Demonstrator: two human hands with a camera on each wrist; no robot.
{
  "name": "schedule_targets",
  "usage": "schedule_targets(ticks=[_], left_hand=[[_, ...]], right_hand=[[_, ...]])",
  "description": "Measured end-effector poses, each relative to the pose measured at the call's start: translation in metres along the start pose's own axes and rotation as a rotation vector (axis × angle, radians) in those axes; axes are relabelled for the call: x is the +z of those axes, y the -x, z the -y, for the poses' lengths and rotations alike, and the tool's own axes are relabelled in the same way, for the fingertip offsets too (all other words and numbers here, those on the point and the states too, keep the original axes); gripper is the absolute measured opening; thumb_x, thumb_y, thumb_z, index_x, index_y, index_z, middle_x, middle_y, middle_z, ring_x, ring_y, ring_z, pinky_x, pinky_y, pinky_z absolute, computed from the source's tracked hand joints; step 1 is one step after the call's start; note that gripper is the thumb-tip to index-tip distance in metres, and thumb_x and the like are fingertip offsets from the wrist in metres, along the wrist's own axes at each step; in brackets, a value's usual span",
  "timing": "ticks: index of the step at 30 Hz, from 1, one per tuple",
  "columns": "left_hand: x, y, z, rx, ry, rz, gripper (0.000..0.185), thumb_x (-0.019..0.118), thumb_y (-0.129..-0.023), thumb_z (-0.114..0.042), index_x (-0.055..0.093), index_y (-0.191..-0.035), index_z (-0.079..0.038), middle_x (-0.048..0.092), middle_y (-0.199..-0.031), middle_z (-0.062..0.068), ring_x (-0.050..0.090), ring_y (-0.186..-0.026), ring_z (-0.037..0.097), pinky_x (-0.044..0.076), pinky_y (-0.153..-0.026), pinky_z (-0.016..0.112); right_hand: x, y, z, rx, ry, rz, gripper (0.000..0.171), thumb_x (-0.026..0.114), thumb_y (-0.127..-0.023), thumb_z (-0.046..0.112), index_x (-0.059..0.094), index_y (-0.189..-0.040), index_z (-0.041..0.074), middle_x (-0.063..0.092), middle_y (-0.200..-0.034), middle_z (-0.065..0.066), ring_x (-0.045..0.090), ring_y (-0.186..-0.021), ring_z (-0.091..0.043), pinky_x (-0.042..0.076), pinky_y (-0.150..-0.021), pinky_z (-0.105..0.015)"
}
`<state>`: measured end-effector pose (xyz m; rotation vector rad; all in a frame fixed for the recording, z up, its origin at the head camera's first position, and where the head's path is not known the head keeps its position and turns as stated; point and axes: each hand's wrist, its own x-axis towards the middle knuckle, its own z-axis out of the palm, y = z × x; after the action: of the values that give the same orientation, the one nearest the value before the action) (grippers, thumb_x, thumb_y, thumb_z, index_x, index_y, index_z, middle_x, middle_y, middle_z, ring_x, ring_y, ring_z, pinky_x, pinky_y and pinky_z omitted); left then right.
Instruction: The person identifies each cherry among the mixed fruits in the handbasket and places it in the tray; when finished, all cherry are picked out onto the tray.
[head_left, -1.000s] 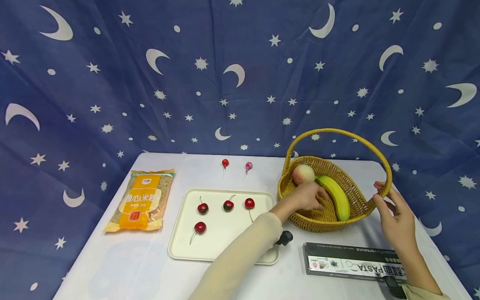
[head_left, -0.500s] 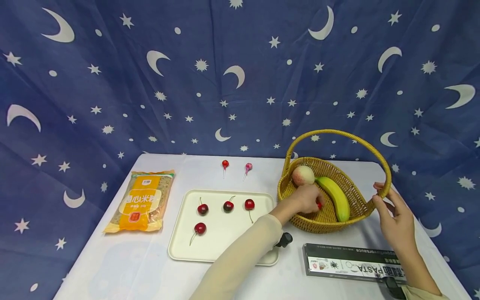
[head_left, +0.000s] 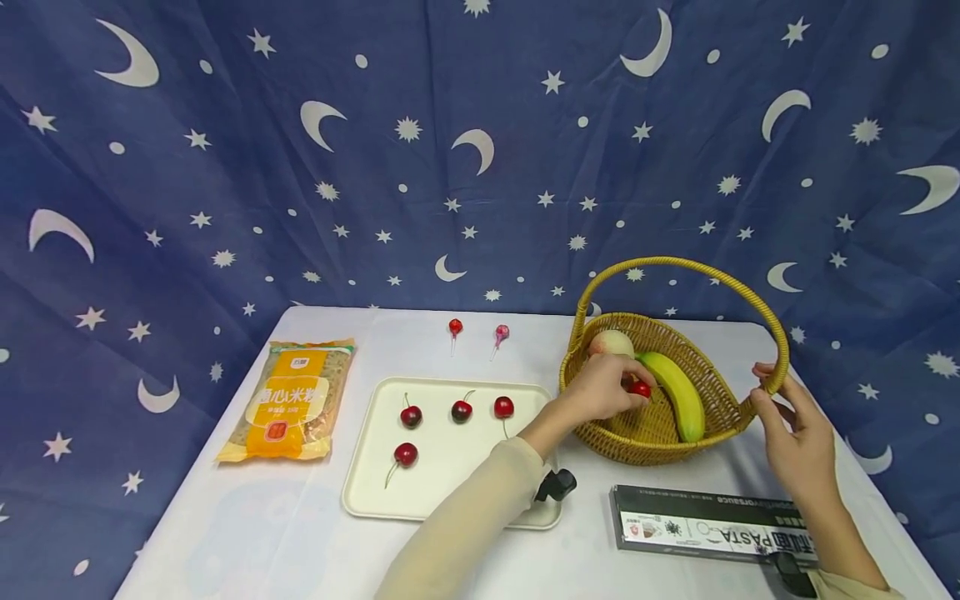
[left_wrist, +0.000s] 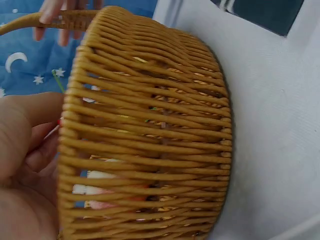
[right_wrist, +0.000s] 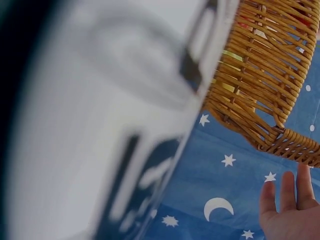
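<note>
My left hand [head_left: 609, 386] pinches a red cherry [head_left: 640, 389] over the inside of the wicker basket [head_left: 626, 452]. In the left wrist view the cherry's green stem [left_wrist: 58, 81] sticks up beside the basket rim, and most of the fruit is hidden by the fingers. A peach [head_left: 611, 342] lies behind that hand, partly covered by it. The yellow-green banana [head_left: 678, 396] rests along the basket's right side. My right hand [head_left: 798, 437] holds the basket's arched handle [head_left: 776, 350] low at its right end; its fingers [right_wrist: 287, 192] reach the handle's base in the right wrist view.
A cream tray [head_left: 442, 492] with several cherries lies left of the basket. Two lollipops [head_left: 455, 327] are behind it, and an orange bag [head_left: 288, 404] stands at far left. The black-and-white pasta box [head_left: 705, 525] lies in front of the basket, partly under the right forearm.
My left hand has risen a little and drawn back inside the basket, and the cherry, hidden at first, now shows at its fingertips. The right hand has stayed on the handle.
</note>
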<state>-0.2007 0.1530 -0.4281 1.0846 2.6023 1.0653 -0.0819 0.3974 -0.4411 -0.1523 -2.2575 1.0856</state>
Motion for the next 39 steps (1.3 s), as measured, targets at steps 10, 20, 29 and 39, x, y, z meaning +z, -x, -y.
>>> schedule_targets(ticks=[10, 20, 29, 39], left_hand=[[-0.020, 0.023, -0.012, -0.010, 0.162, -0.120, 0.023, 0.087, -0.091, -0.021, 0.082, -0.113, -0.018, 0.079, -0.104, -0.006, 0.065, -0.087, -0.005, 0.048, -0.076, 0.006], [-0.037, 0.053, -0.018, 0.027, 0.212, -0.206, 0.022, 0.085, -0.092, -0.018, 0.080, -0.113, -0.016, 0.078, -0.109, -0.001, 0.070, -0.094, 0.000, 0.053, -0.082, 0.005], [-0.049, 0.077, -0.011, 0.001, 0.295, -0.252, 0.022, 0.084, -0.092, -0.012, 0.078, -0.113, -0.010, 0.076, -0.119, 0.002, 0.070, -0.107, 0.005, 0.057, -0.084, 0.007], [-0.064, 0.108, 0.006, -0.007, 0.411, -0.323, 0.021, 0.084, -0.090, -0.007, 0.078, -0.111, -0.008, 0.075, -0.112, 0.006, 0.074, -0.101, 0.013, 0.061, -0.084, 0.014]], right_hand=[[-0.001, 0.001, 0.001, 0.013, 0.023, 0.004, 0.039, 0.061, -0.109, 0.016, 0.062, -0.148, 0.012, 0.060, -0.139, 0.030, 0.050, -0.125, 0.018, 0.040, -0.098, 0.004], [-0.003, 0.000, 0.002, 0.022, 0.031, 0.002, 0.039, 0.062, -0.108, 0.015, 0.063, -0.148, 0.013, 0.061, -0.140, 0.028, 0.050, -0.125, 0.018, 0.039, -0.099, 0.004], [-0.001, 0.000, 0.001, 0.042, 0.037, 0.011, 0.040, 0.062, -0.109, 0.015, 0.062, -0.148, 0.015, 0.060, -0.141, 0.028, 0.049, -0.126, 0.017, 0.039, -0.097, 0.004], [-0.001, 0.000, 0.001, 0.056, 0.037, 0.019, 0.040, 0.061, -0.109, 0.018, 0.061, -0.149, 0.016, 0.059, -0.142, 0.028, 0.048, -0.126, 0.018, 0.039, -0.097, 0.005]])
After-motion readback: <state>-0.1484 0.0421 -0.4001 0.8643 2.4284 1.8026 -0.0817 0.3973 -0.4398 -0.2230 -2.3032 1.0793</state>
